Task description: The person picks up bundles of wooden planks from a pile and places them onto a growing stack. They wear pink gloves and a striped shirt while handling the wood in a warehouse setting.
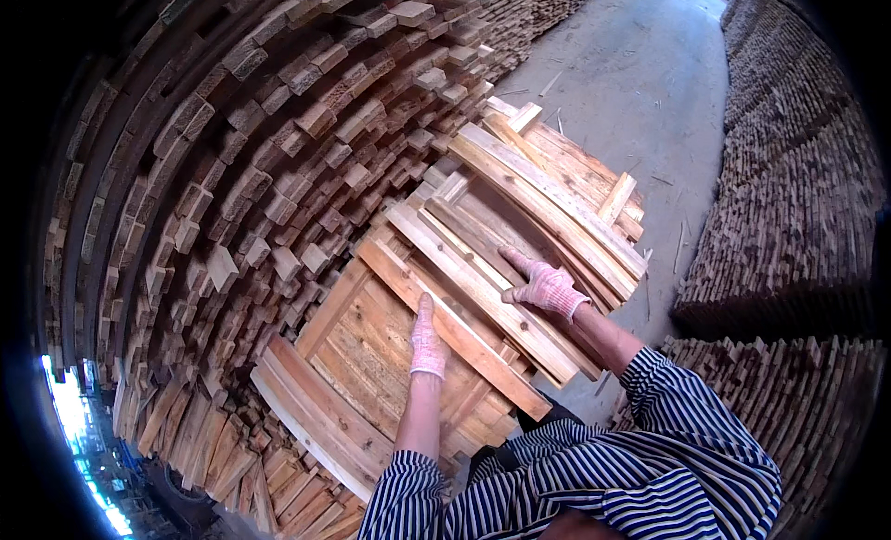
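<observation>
My left hand [428, 340], in a pink-and-white knit glove, is at the near edge of a long wooden plank [464, 340]. One digit points up along the plank's edge; the other fingers are mostly hidden, apparently curled around it. Farther right, my right hand [546, 285], gloved alike, reaches over a pair of pale boards [492, 285] with thumb and fingers spread apart, touching the wood. Under these boards lies a broad layer of planks [371, 331]. Beyond my right hand, more loose boards [548, 196] rest side by side.
A tall stack of wood pieces [278, 150] with uneven protruding ends rises close on the left. Other stacks [798, 169] line the right side, and a lower one [780, 401] stands nearer. Between them runs a grey floor [622, 66] with wood scraps. Short offcuts [297, 494] lie at lower left.
</observation>
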`<state>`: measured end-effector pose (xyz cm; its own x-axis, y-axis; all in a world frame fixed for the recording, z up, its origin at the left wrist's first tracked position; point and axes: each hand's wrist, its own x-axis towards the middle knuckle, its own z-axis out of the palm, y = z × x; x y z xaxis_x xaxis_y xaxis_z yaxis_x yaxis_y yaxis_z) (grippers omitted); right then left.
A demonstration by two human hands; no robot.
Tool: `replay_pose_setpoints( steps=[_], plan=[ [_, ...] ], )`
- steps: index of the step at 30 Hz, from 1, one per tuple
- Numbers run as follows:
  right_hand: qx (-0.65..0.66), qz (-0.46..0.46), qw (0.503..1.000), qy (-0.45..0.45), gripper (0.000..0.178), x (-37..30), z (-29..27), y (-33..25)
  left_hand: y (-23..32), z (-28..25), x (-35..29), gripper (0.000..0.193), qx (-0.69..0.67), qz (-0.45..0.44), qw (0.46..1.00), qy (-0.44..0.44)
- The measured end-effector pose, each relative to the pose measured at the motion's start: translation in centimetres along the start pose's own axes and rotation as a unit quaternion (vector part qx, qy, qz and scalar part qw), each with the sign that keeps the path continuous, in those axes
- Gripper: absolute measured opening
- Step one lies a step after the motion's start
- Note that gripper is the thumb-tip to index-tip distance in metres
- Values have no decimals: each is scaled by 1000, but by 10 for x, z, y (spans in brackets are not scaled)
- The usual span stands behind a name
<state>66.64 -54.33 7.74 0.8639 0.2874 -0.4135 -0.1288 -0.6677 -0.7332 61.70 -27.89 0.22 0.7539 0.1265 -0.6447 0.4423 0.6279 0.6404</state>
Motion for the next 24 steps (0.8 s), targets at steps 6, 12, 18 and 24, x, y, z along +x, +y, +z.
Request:
replay_pose_setpoints(
  steps=[6,12,18,24],
  plan=[
    [102,-71,992,18,100,12,6,20,2,15,-5,71,-11,17,1000,5],
    [100,-106,989,25,102,19,2,27,-2,8,4,69,-20,5,1000,-14],
    [-63,15,990,128,79,22,-25,-14,-2,26,8,79,26,39,999,-6],
    [-105,-97,983,116,71,51,15,-7,2,60,14,84,70,31,997,-2]
  ],
)
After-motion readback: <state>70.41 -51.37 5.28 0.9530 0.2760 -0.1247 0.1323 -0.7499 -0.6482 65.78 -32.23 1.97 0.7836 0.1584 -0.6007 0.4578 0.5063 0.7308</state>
